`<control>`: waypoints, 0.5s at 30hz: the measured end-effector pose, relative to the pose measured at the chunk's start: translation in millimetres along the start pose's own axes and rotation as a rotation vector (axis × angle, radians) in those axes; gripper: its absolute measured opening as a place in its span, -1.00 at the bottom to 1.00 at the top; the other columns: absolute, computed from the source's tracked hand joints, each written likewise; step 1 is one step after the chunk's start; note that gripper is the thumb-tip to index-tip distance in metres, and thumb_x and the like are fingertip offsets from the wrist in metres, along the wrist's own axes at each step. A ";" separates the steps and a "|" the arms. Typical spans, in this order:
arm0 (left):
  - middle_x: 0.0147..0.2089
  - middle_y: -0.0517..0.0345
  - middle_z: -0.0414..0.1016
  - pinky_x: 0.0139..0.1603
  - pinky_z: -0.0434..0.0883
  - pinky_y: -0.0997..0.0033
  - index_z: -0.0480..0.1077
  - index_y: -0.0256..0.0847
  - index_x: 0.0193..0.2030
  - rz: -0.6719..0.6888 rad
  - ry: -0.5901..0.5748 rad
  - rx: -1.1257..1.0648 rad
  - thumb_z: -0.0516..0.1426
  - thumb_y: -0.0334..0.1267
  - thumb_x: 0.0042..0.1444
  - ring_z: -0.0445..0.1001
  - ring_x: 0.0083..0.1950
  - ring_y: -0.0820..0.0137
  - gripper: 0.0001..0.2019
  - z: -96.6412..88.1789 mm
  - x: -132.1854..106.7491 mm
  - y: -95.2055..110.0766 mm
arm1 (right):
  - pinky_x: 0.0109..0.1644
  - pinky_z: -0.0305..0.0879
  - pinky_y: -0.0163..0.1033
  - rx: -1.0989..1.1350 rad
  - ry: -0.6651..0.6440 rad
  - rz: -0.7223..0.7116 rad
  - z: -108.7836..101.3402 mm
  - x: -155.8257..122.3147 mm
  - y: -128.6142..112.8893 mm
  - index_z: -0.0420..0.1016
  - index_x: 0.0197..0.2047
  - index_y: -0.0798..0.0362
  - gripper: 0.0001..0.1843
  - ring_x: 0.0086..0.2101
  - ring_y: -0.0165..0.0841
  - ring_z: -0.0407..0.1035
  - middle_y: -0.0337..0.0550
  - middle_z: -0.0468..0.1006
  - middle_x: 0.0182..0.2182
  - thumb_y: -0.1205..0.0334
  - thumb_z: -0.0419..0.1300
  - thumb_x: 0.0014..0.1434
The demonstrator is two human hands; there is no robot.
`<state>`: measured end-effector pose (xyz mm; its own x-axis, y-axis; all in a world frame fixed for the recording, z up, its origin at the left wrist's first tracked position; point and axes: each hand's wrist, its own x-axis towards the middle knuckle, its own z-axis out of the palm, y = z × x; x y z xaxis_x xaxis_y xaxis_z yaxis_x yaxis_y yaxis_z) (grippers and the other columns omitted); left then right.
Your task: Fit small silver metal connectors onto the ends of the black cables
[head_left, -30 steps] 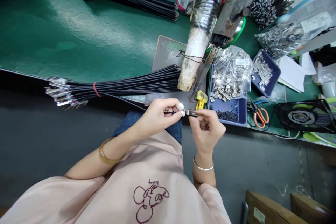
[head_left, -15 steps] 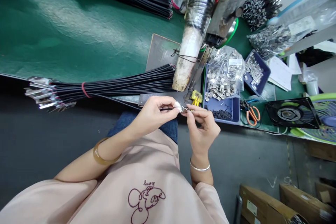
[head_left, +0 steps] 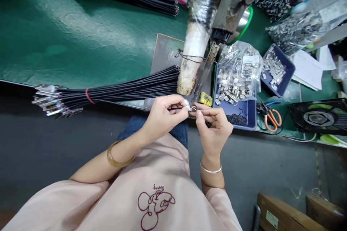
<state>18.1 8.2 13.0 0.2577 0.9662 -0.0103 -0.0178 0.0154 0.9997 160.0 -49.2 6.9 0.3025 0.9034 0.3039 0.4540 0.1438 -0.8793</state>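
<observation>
Okay, wire point(head_left: 175, 108): one thin black lead, held in front of the torso, just off the near edge of the green bench point(head_left: 81, 36); we cannot trace its far end.
Terminal point(head_left: 193, 108): small bright metal piece at the wire's tip, between the two hands; too small for us to tell whether it is seated on the wire.
Handling: we judge the wire light and limp, with smooth insulation, so grip close to the tip or it flops. The terminal looks light, thin, easily bent and easy to drop; take it by its flat sides.
Left hand point(head_left: 162, 115): closed in a narrow pinch, thumb and forefinger on the wire just behind the tip, other fingers curled.
Right hand point(head_left: 214, 126): fingertips pinched tight on the terminal, touching the left hand's fingertips.
Bundle point(head_left: 121, 90): black wires with a red band, lying on the bench, metal ends overhanging at the left.
Blue tray point(head_left: 245, 106): just right of the hands, bag of metal clips point(head_left: 235, 75) in it; scissors point(head_left: 269, 119) beside it.
</observation>
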 end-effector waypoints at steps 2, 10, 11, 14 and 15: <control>-0.49 0.22 0.42 -0.51 0.27 0.67 0.44 -0.32 -0.47 0.009 -0.002 -0.005 0.16 -0.41 -0.02 0.32 -0.48 0.58 -0.94 0.0 0.6 1.7 | -0.18 0.65 -0.27 -0.006 -0.011 -0.015 -0.5 1.6 -1.9 0.49 -0.26 0.00 -0.96 -0.30 -0.37 0.65 -0.21 0.71 -0.17 0.31 0.28 0.22; -0.56 0.29 0.22 -0.50 0.16 0.61 0.35 -0.30 -0.52 -0.044 -0.110 0.048 0.10 -0.41 0.02 0.17 -0.51 0.59 -0.88 -2.8 0.2 -1.1 | -0.48 0.51 -0.37 -0.068 0.008 -0.037 -4.2 -5.9 -2.8 0.46 -0.22 -0.02 -0.97 -0.56 -0.51 0.52 -0.24 0.70 -0.19 0.29 0.24 0.28; -0.56 0.30 0.20 -0.51 0.14 0.60 0.34 -0.30 -0.51 -0.050 -0.119 0.056 0.10 -0.41 0.02 0.15 -0.51 0.59 -0.88 -2.9 -0.5 -1.4 | -0.51 0.47 -0.37 -0.082 0.042 -0.052 -6.3 -7.6 -4.3 0.46 -0.21 -0.02 -0.97 -0.58 -0.52 0.50 -0.25 0.70 -0.23 0.29 0.24 0.28; -0.57 0.32 0.14 -0.51 0.08 0.58 0.34 -0.30 -0.50 -0.058 -0.153 0.073 0.09 -0.43 0.02 0.08 -0.50 0.59 -0.89 -4.3 -4.3 -0.8 | -0.58 0.37 -0.36 -0.070 0.207 -0.136 -17.7 -12.0 -15.5 0.45 -0.19 -0.03 -0.94 -0.61 -0.49 0.45 -0.33 0.60 -0.45 0.30 0.25 0.27; -0.56 0.33 0.13 -0.51 0.06 0.57 0.34 -0.30 -0.50 -0.054 -0.173 0.084 0.08 -0.45 0.03 0.07 -0.49 0.59 -0.89 -5.3 -6.1 -0.4 | -0.58 0.36 -0.35 -0.047 0.249 -0.154 -23.5 -13.4 -21.1 0.45 -0.16 -0.04 -0.92 -0.61 -0.47 0.45 -0.36 0.54 -0.51 0.30 0.24 0.27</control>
<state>11.5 3.7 12.5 0.4181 0.9059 -0.0676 0.0794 0.0377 0.9961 166.0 -73.8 30.0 0.4208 0.7447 0.5180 0.5468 0.2474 -0.7999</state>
